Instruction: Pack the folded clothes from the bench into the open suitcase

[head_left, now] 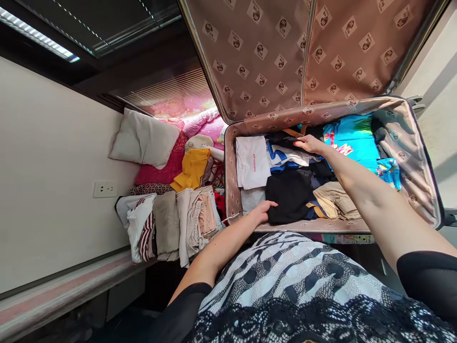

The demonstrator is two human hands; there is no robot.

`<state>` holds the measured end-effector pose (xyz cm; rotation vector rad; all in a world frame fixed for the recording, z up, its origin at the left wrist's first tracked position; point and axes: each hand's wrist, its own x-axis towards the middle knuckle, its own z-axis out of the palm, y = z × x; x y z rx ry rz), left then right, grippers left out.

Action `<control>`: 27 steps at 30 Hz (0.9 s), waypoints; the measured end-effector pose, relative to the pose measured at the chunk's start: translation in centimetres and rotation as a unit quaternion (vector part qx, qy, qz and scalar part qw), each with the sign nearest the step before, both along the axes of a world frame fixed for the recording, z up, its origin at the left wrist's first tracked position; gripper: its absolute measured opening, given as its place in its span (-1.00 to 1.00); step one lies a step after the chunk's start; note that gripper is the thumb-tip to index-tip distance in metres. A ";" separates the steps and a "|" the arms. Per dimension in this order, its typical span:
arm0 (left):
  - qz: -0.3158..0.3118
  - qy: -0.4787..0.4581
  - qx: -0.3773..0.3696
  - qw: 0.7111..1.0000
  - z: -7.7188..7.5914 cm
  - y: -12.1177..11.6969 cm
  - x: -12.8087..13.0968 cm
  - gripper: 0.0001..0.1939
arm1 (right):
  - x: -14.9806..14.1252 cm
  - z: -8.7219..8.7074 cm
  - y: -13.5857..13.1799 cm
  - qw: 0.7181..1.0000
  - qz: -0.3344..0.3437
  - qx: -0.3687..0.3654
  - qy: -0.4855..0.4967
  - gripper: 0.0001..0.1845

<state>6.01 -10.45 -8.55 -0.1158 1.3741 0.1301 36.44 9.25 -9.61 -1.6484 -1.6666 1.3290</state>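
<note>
An open suitcase (pixel 392 209) with a patterned lining lies in front of me, holding folded clothes. My right hand (pixel 310 144) reaches to its far side, with thumb and fingers closed on a black garment (pixel 282 139) that has a tan strap. At the near side my left hand (pixel 264 210) grips the left edge of a folded black cloth garment (pixel 290 196); its thumb lies on top and the other fingers are partly hidden. A white folded shirt (pixel 252 162) with red print and a blue-and-white garment (pixel 285 156) lie between the hands. Under the shirt is a grey piece (pixel 253 197).
The raised suitcase lid (pixel 264 57) stands behind. At the right inside lie a bright blue floral garment (pixel 357 138) and beige clothes (pixel 333 197). Left of the case are folded clothes (pixel 166 224), a yellow garment (pixel 193 169) and a white pillow (pixel 146 138) beside the wall.
</note>
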 end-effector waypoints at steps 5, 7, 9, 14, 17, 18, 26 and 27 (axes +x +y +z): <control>0.006 -0.016 -0.014 1.000 -0.1 0.1 -0.2 -0.49 | -0.2 2.3 -2.3 0.996 -0.027 0.075 -0.025 -0.47; 0.029 -0.044 -0.017 0.998 -0.1 0.1 -0.3 -0.50 | -1.1 3.0 -5.7 0.990 0.024 0.133 -0.035 -0.55; 0.068 -0.099 0.000 0.993 -0.1 0.2 -0.3 -0.47 | -2.3 3.0 -10.7 0.978 0.105 0.179 -0.034 -0.61; 0.104 -0.173 0.051 0.978 0.0 0.3 -0.5 -0.23 | -3.7 -0.1 -22.4 0.861 0.448 0.207 -0.126 -0.67; 0.073 -0.188 0.054 0.978 0.0 0.5 -0.7 -0.11 | -3.1 -1.5 -24.0 0.842 0.471 0.211 -0.160 -0.54; 0.067 -0.197 0.063 0.976 0.0 0.6 -0.8 -0.10 | -2.8 -1.6 -23.9 0.843 0.466 0.212 -0.163 -0.52; -0.137 -0.084 0.105 0.981 1.1 1.3 0.9 -0.49 | -3.0 -0.2 -24.1 0.865 0.465 0.112 -0.150 -0.52; -0.157 -0.062 0.118 0.979 1.6 1.4 1.4 -0.53 | -3.1 0.2 -24.2 0.870 0.461 0.093 -0.149 -0.51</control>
